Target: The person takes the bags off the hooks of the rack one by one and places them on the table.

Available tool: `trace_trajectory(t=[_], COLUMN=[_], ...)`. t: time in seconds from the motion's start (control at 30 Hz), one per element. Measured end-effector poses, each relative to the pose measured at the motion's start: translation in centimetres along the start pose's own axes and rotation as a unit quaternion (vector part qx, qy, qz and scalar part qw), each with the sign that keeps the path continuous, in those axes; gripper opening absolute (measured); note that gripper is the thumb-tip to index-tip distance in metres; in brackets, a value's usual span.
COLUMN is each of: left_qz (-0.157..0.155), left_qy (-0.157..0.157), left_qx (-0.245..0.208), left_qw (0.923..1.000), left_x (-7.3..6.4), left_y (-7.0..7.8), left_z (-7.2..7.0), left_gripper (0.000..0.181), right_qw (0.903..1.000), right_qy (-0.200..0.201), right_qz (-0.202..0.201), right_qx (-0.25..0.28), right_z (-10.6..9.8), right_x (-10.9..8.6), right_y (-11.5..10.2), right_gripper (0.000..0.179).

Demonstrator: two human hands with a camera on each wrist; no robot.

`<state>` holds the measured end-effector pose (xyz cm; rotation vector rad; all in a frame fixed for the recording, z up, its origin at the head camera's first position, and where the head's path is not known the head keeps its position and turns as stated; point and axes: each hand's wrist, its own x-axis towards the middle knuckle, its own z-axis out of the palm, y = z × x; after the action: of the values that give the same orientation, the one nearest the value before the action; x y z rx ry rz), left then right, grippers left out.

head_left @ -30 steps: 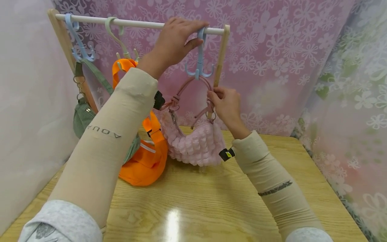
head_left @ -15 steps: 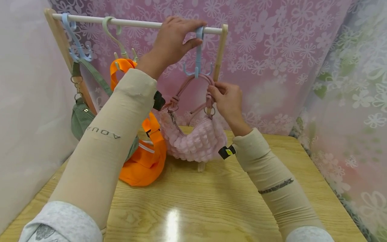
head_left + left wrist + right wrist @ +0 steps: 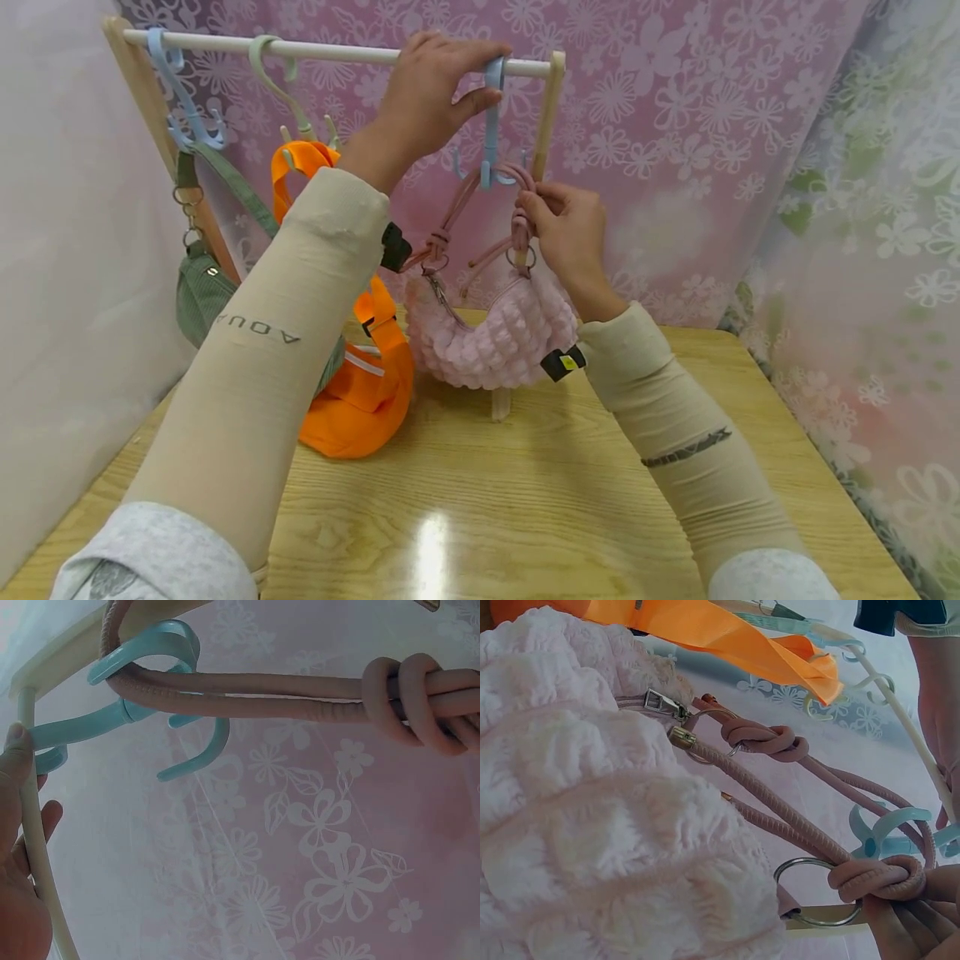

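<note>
Pink bag (image 3: 487, 342), right fingers (image 3: 557, 192) pinching strap (image 3: 877, 877); left fingers (image 3: 474, 55) gripping blue hook (image 3: 491, 125).

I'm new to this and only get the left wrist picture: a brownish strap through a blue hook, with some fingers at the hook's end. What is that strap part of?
Observer: A puffy pink bag, seen below the hook in the head view.
Visitor: Oh! Does anyone have a grip on it further down?
Observer: Yes, the right hand pinches the strap near a knot.
Visitor: Is anything else hung up there?
Observer: Yes, an orange bag, its strap looped over a green hook.
</note>
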<state>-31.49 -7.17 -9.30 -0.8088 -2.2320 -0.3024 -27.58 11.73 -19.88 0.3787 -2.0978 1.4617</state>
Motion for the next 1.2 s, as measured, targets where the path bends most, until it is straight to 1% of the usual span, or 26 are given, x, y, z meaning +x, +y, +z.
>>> trace_trajectory(t=[0.17,0.37,0.53,0.6,0.77,0.97,1.07,1.2], left_qz=[0.001,0.005,-0.007,-0.012,-0.012,-0.016,-0.013,-0.012], left_qy=[-0.003,-0.003,-0.008,-0.01,-0.009,-0.017,-0.012,-0.007], left_qx=[-0.003,-0.001,0.008,0.01,0.006,0.0,0.001,0.001], left_qw=[1.0,1.0,0.9999,0.9998,0.9999,0.9997,0.9998,0.9999], left_x=[0.0,0.3,0.3,0.2,0.2,0.0,0.0,0.0], left_y=[0.1,0.4,0.4,0.4,0.4,0.6,0.4,0.1], left_z=[0.0,0.0,-0.1,-0.1,-0.1,-0.1,0.0,0.0], left_gripper=[0.048,0.048,0.049,0.049,0.048,0.049,0.048,0.048], right_qw=[0.9999,0.9989,0.9981,0.997,0.9937,0.9903,0.9884,0.9874], right_qy=[0.012,0.019,0.017,0.016,0.015,0.017,0.021,0.026], right_qz=[-0.01,0.012,0.021,0.029,0.034,0.015,0.001,-0.028], right_qx=[0.004,0.041,0.055,0.07,0.106,0.137,0.15,0.153], right_z=[-0.2,-0.6,-0.7,-0.8,-1.1,-1.6,-1.9,-2.4], right_x=[0.2,0.5,0.7,0.7,0.7,0.4,0.3,0.0], right_y=[-0.2,-0.8,-1.7,-2.0,-2.4,-2.8,-3.1,-3.4], right_gripper=[0.024,0.026,0.026,0.026,0.027,0.025,0.025,0.024])
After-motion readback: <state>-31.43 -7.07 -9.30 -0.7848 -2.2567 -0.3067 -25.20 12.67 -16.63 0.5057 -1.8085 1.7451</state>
